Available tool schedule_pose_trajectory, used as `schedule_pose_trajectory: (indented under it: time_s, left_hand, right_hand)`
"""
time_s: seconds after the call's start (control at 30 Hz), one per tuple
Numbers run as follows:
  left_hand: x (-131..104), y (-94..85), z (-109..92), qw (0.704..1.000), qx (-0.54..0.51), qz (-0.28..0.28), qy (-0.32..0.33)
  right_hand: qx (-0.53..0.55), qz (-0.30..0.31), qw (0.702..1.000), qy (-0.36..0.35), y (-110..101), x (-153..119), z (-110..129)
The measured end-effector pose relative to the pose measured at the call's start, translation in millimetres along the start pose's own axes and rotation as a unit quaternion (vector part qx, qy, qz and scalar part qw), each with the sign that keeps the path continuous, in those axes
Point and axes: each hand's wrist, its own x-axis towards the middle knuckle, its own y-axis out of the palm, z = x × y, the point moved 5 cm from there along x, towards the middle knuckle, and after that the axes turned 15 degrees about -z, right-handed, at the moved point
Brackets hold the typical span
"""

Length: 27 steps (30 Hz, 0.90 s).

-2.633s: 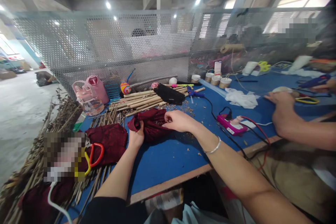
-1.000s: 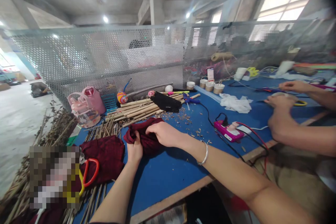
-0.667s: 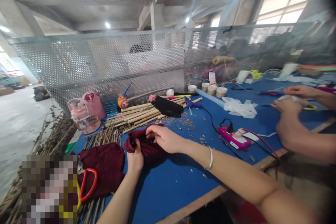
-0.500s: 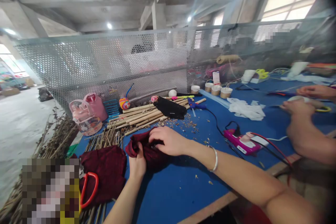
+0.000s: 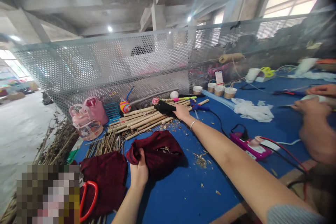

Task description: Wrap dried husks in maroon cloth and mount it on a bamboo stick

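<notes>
A bundle of dark maroon cloth (image 5: 160,157) lies on the blue table, with some dry plant bits in an opening on its top. My left hand (image 5: 139,171) grips its left edge, thumb on top. Stretched forward, my right hand (image 5: 181,111) is closed on a crumpled black piece (image 5: 165,107), which looks like cloth, over the bamboo sticks (image 5: 147,120); its fingertips are partly hidden. Another folded maroon cloth (image 5: 105,178) lies to the left, with red-handled scissors (image 5: 90,199) on it.
A blue glue gun (image 5: 195,105) lies by the sticks, its cord running toward a magenta power strip (image 5: 249,147). Pink bottles (image 5: 88,117) stand at left, paper cups (image 5: 219,90) along the mesh panel (image 5: 118,66). At right, another person's hands (image 5: 315,105) work near white cloth (image 5: 253,109).
My right hand has left the maroon bundle and reached forward to the black piece, which is now bunched up instead of flat. My left hand still holds the bundle.
</notes>
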Motion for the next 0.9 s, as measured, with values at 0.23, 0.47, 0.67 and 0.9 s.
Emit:
schedule_pose_trajectory:
  time_s: [0.23,0.47,0.67,0.9]
  left_hand:
    - [0,0.4,-3,1.000,-0.010,0.000,0.010]
    - [3,-0.6,-1,0.998,-0.030,-0.018,0.045]
    - [3,-0.4,0,0.995,-0.024,-0.009,0.099]
    - [0,-3.5,-2,0.985,-0.013,-0.016,0.171]
  right_hand:
    - [0.006,0.011,0.999,-0.047,-39,-17,12]
    - [-0.045,0.074,0.996,-0.007,-101,-114,-31]
    - [-0.029,0.054,0.996,-0.067,-126,-177,-20]
    - [0.158,0.087,0.966,-0.184,-132,-179,80]
